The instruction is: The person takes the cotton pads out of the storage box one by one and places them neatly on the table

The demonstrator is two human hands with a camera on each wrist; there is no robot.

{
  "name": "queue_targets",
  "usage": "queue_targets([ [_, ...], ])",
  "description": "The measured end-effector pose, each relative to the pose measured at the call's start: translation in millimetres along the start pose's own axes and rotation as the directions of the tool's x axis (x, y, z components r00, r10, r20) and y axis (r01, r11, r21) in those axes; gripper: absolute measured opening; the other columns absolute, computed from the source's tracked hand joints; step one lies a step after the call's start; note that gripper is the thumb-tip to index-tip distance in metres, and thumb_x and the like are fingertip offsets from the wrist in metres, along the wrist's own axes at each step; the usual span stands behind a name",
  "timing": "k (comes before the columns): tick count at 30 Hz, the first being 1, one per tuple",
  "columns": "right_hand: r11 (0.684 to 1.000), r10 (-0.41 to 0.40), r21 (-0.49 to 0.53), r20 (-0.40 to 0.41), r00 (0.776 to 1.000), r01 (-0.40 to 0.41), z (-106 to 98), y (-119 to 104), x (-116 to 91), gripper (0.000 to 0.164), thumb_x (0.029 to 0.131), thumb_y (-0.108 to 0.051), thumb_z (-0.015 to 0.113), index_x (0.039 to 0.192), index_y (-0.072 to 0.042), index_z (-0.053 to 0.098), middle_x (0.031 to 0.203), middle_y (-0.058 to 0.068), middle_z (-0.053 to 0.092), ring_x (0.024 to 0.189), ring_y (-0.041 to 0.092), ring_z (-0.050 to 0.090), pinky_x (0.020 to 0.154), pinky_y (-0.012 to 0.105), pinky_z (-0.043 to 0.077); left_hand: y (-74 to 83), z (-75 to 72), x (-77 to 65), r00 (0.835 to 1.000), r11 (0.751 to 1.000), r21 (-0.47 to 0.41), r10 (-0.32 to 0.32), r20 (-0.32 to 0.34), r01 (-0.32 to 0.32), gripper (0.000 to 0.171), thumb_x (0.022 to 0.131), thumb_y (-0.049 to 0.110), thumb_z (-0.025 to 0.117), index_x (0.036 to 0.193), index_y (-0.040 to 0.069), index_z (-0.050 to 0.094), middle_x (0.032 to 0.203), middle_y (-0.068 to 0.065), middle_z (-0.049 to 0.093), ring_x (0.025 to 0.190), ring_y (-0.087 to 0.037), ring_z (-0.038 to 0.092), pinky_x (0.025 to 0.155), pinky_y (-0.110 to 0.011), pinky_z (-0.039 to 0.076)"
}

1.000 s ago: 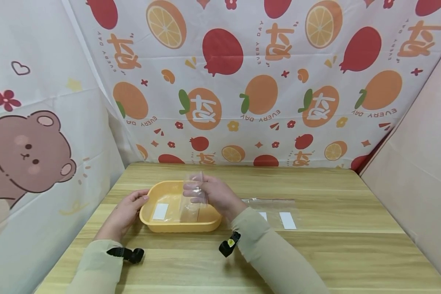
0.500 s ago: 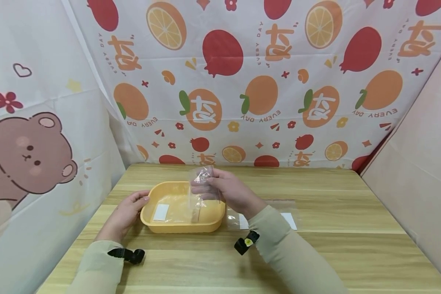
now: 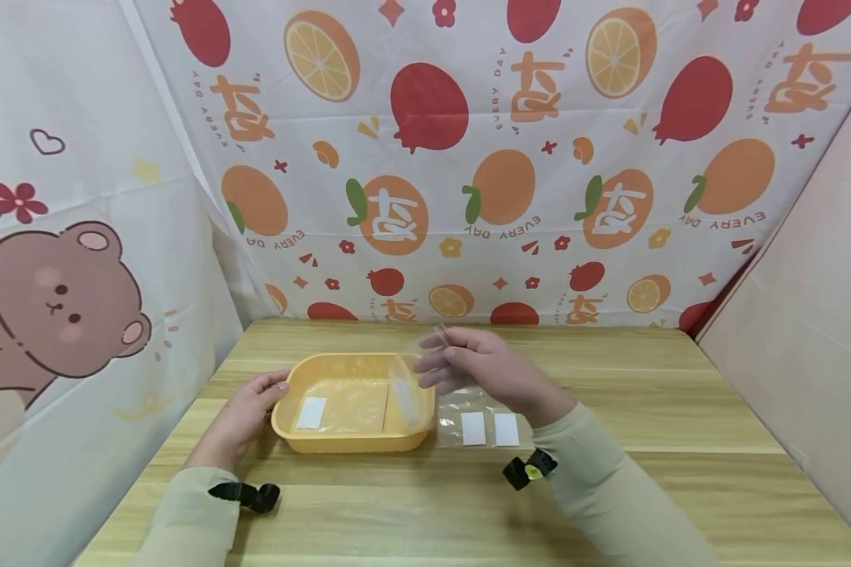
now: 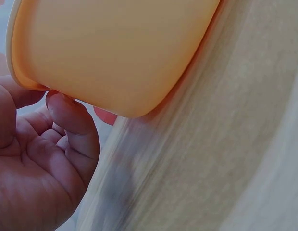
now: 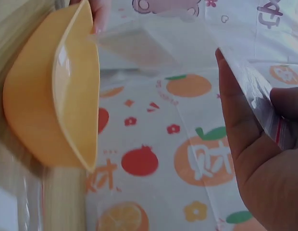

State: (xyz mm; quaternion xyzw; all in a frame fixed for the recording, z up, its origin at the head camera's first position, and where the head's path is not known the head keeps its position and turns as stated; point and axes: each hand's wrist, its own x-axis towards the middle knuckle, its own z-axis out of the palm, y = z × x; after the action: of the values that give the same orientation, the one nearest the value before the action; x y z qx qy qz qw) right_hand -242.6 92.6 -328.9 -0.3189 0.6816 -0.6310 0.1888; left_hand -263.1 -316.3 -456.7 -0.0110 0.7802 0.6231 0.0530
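A yellow plastic basin stands on the table. At its left end my left hand holds the rim, and the left wrist view shows curled fingers right at the basin's wall. My right hand pinches a clear zip bag between thumb and fingers, above the basin's right end. The held bag hangs down to the left, blurred, with a whitish patch in it; a red line runs along its edge in the right wrist view. Inside the basin lies another clear bag with a white label.
Right of the basin, clear bags with white rectangles lie flat on the wood-grain table, partly behind the right forearm. A fruit-print cloth hangs along the back edge, and a bear-print cloth on the left.
My right hand has moved right and a little up with the zip bag, drawing it from over the basin's middle to its right end. The left hand stays at the rim.
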Motion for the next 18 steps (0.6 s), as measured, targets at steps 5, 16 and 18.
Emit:
queue_targets([
  [5,0.972,-0.003,-0.235,-0.003,1.0,0.002,-10.4,-1.6,-15.5,0.028,0.109,-0.012,0.046,0.13,-0.001,0.062,0.112,0.011,0.073,0.098,0.027,0.072,0.084,0.045,0.058,-1.0,0.5,-0.2,1.0,1.0,-0.006,-0.009,-0.012,0.008,0.055,0.111,0.03,0.043,0.153,-0.005,0.033,0.148,-0.026,0.041,0.102,-0.004,0.059,0.084,-0.027,0.054],
  [16,0.728,-0.016,-0.685,0.022,1.0,0.026,-36.8,3.6,-47.2,0.019,0.105,-0.013,0.058,0.111,-0.021,0.074,0.092,-0.014,0.071,0.085,0.013,0.07,0.079,0.03,0.057,1.0,1.0,-2.5,1.0,1.0,-0.001,-0.009,-0.011,0.009,0.055,0.111,0.03,0.042,0.153,-0.004,0.032,0.149,-0.027,0.04,0.105,-0.007,0.059,0.084,-0.027,0.054],
  [18,0.699,0.003,-0.715,0.012,1.0,0.007,-44.9,7.1,-53.4,0.02,0.104,-0.013,0.058,0.111,-0.022,0.074,0.091,-0.015,0.07,0.083,0.011,0.07,0.077,0.03,0.056,1.4,1.3,-2.8,1.0,1.0,-0.002,-0.009,-0.013,0.009,0.055,0.111,0.029,0.042,0.153,-0.004,0.033,0.148,-0.027,0.041,0.106,-0.008,0.059,0.084,-0.028,0.054],
])
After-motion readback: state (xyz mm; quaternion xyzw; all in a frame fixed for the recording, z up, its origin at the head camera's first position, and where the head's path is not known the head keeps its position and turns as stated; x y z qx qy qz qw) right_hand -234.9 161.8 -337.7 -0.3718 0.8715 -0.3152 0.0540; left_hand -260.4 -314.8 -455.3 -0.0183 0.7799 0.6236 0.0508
